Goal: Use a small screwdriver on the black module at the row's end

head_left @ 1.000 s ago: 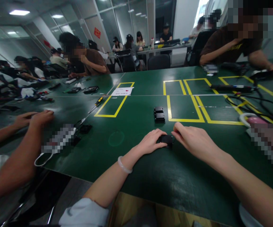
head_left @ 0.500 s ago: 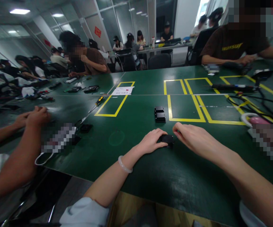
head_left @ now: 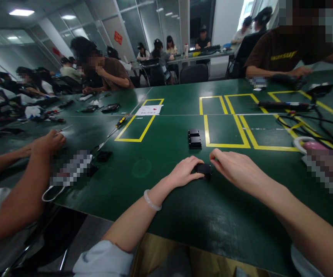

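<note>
Green matting covers the long table (head_left: 166,215), which fills the view from near edge to far edge; yellow tape (head_left: 226,130) marks out rectangular bays across its middle and toward the right edge, likely as set-down zones so parts stay sorted. Co-workers sit along the far edge and the left side; one co-worker's arm (head_left: 22,184) lies across the near left corner, its hand apart from the wearer's own. Dark cables (head_left: 313,127) trail over the taped bays near the right edge. A white sheet of paper (head_left: 149,110) lies at the top of the left yellow bay, and a screwdriver (head_left: 120,123) lies slantwise just beside that bay's left line. Two small black blocks (head_left: 194,139) sit stacked end to end just outside the left line of the middle bay, a little beyond the hands, within easy reach. Close to the near edge, centre, lies a small black part (head_left: 203,169), flat on the matting. The left hand (head_left: 183,174), bracelet on the wrist, curls over the part's left end, fingers narrow and pressing it down, seemingly to steady it. The right hand (head_left: 235,169) comes in from the right, fingers drawn together, fingertips meeting the part's right end; whether it pinches or merely touches cannot be told.
</note>
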Demonstrator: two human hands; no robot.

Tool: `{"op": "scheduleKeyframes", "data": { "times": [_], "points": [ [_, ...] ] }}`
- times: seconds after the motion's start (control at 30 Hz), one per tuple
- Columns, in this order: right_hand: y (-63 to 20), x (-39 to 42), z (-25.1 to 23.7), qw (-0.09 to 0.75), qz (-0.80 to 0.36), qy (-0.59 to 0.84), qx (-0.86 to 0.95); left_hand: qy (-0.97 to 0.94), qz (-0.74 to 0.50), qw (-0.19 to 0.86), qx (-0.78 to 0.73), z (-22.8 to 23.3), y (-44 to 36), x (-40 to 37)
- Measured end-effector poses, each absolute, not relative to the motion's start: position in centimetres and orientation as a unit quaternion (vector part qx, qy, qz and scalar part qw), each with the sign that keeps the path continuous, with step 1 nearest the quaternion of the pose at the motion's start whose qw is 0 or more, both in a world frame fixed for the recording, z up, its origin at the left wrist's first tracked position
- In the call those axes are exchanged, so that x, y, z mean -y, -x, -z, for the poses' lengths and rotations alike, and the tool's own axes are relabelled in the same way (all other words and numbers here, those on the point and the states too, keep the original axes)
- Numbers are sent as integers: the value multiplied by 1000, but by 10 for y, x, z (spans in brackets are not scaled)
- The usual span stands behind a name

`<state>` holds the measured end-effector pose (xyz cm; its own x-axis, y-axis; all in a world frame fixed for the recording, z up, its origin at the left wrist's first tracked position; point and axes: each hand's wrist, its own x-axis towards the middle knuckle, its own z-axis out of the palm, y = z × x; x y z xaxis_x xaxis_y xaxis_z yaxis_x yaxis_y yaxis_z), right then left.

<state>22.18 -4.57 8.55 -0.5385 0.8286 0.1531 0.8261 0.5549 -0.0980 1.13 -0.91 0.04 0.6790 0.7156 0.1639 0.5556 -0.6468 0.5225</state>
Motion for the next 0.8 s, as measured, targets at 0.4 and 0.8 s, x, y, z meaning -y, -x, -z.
{"op": "scheduleKeyframes", "data": {
  "times": [0.4,0.8],
  "points": [
    [-218,48,-87,76,52,497,863,-890,-179,213,-360,0,-11,9],
    [-220,46,-86,81,3,489,868,-888,-174,217,-366,-1,-11,10]
  ]
}}
